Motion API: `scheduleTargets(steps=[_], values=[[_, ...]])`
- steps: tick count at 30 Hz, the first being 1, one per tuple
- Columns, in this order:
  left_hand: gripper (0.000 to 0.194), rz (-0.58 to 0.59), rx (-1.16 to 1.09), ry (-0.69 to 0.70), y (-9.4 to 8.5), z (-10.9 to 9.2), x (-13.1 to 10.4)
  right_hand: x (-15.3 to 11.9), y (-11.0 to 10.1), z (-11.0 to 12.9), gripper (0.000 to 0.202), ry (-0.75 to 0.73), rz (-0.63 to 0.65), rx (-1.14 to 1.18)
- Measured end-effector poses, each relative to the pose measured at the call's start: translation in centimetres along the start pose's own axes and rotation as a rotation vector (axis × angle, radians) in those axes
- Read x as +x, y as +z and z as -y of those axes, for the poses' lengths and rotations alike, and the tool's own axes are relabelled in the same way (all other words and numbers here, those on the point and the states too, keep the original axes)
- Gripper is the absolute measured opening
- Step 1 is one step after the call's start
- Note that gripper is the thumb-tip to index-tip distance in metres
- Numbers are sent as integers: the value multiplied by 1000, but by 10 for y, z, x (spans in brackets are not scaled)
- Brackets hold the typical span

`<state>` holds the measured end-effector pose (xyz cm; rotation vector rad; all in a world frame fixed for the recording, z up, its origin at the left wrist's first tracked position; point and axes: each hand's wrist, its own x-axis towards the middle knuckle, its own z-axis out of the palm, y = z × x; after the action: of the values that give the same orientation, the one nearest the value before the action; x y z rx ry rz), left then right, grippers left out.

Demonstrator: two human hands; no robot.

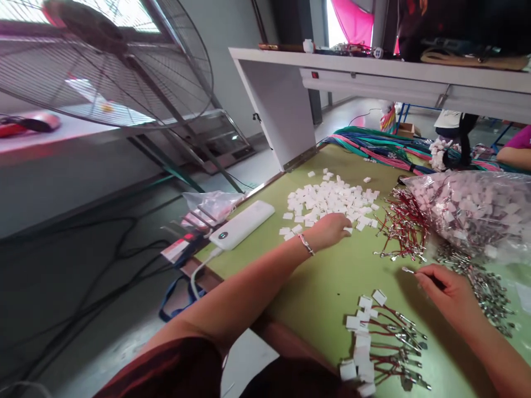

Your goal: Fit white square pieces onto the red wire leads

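My left hand (329, 230) reaches to the near edge of a loose pile of white plastic connector housings (327, 196). Its fingers are closed at one white connector housing (348, 230). On the right, my right hand (448, 287) pinches a short lead with a shiny metal terminal (407, 270) pointing left; the rest of the lead is hidden by the fingers. Between my arms lies a group of red wire leads (390, 337) with white housings on their left ends and metal parts on their right ends. A heap of loose red leads (404, 226) lies beyond my right hand.
A clear bag of white parts (477, 210) stands at right, with metal pieces (483, 287) below it. A white power bank (243, 224) with a cable lies at the green table's left edge. Cable bundles (373, 146) run along the back. A large fan (112, 61) stands left.
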<state>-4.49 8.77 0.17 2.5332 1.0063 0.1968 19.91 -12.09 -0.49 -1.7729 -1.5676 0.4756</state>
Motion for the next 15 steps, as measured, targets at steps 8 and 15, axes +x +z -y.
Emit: scheduleTargets(steps=[8,15], values=[[18,146,-696,94,18,-58,-5,-1,5,9,29,121,-75,87],[24,368,-1382,-94,60,-88,-1,-3,8,12,27,108,-70,101]])
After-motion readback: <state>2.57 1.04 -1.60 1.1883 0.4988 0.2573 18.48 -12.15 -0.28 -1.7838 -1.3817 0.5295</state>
